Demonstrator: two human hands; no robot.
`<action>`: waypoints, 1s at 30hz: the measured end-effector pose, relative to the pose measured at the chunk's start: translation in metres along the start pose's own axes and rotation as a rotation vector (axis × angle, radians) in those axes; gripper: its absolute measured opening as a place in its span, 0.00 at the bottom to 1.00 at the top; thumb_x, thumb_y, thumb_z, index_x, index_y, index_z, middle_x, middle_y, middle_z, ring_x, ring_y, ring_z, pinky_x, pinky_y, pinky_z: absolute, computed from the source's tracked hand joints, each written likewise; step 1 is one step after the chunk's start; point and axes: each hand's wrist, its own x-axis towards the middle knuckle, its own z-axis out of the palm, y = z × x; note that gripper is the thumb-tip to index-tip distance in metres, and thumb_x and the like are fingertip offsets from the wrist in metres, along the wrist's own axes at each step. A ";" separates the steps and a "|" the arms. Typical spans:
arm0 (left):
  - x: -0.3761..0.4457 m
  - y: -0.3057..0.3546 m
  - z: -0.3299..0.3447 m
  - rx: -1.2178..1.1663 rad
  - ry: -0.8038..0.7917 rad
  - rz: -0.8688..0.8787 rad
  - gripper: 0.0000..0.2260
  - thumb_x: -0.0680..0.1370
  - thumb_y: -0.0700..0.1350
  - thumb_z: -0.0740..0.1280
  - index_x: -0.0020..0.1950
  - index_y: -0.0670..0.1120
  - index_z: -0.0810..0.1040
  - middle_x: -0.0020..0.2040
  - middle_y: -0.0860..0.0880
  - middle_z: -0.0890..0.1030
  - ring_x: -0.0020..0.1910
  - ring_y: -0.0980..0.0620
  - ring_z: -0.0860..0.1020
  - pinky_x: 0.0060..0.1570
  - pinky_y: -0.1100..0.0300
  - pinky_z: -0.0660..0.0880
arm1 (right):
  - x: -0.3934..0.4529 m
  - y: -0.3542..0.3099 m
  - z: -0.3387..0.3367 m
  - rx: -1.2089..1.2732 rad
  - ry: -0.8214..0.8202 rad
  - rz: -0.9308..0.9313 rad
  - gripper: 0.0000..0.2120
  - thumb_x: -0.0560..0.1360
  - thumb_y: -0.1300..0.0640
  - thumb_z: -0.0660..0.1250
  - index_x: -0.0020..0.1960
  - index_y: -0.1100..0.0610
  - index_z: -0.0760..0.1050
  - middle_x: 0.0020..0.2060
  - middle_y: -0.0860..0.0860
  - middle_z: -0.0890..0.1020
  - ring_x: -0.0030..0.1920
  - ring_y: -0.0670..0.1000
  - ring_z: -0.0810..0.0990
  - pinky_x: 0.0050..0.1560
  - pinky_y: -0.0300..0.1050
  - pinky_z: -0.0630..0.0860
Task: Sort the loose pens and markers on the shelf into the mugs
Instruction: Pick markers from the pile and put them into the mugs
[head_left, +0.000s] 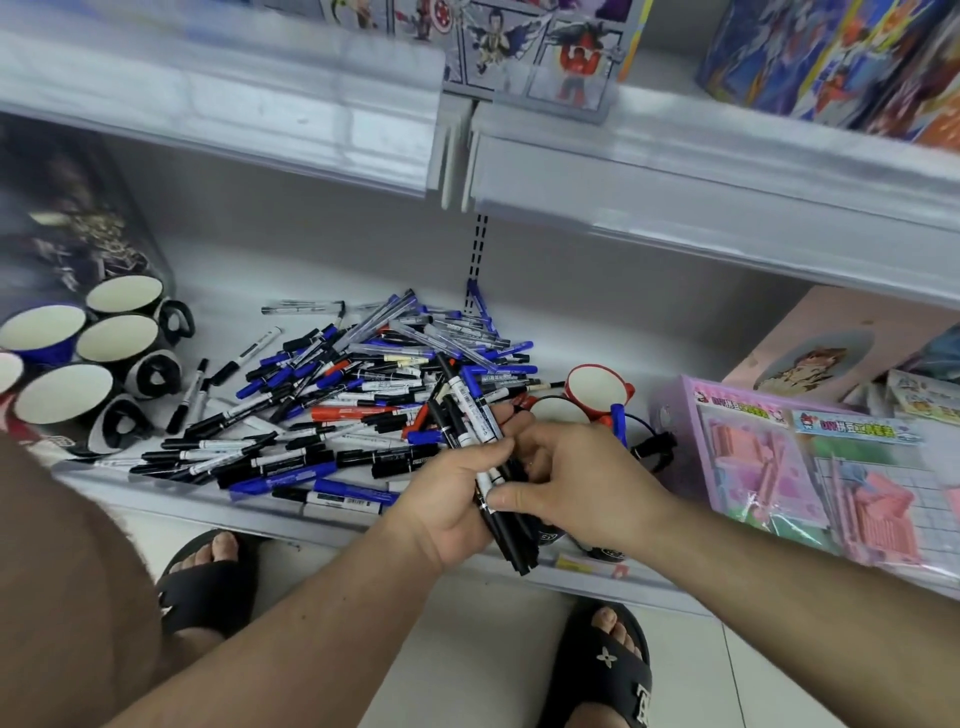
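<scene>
Dozens of loose pens and markers (363, 400) heaped mid-shelf in the single head view, black, blue and a few red, lying at every angle. Left hand (447, 499) curled around a bundle of black markers (488, 457), long axes running together from near right, below the palm, to far left, tips pointing back over the heap. Right hand (576, 478) just beside and touching the bundle, thumb and fingers pinching the marker barrels as if squaring them up. Nearest open mugs: a red mug (597, 387) just beyond the right hand and a second, white-lined mug (558, 410) directly behind the bundle, part hidden by the knuckles; both closer to the right hand. Cluster of dark mugs (104, 343) with pale insides well apart at far left, seemingly without pens. Probable coming move: tipping the bundle upright and forward into a mug just behind, a short carry away from the body. Writing: white barrel labels on the markers too small to read; "DIY" legible on a pink craft kit (810, 462) at right, followed by Chinese characters not clearly readable. Shelf edge (171, 493) nearest the body.
</scene>
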 end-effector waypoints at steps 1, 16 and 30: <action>0.000 0.000 0.001 -0.018 -0.008 -0.009 0.12 0.71 0.41 0.64 0.43 0.50 0.87 0.45 0.48 0.85 0.42 0.49 0.83 0.48 0.49 0.75 | 0.002 0.001 0.001 0.034 0.018 0.020 0.12 0.68 0.48 0.78 0.45 0.47 0.77 0.29 0.43 0.77 0.29 0.39 0.75 0.31 0.32 0.69; 0.003 0.006 -0.003 0.045 0.120 0.035 0.10 0.75 0.49 0.65 0.49 0.44 0.81 0.40 0.46 0.83 0.37 0.49 0.83 0.37 0.55 0.80 | 0.003 0.018 -0.017 0.242 -0.263 0.185 0.06 0.80 0.56 0.65 0.45 0.57 0.74 0.32 0.51 0.80 0.29 0.49 0.79 0.31 0.44 0.75; 0.009 0.010 -0.008 0.026 0.480 0.088 0.12 0.79 0.46 0.68 0.36 0.48 0.82 0.32 0.48 0.74 0.34 0.51 0.71 0.42 0.55 0.73 | -0.010 0.004 -0.003 0.609 -0.139 0.270 0.15 0.78 0.68 0.54 0.51 0.54 0.75 0.27 0.56 0.72 0.25 0.53 0.73 0.24 0.41 0.68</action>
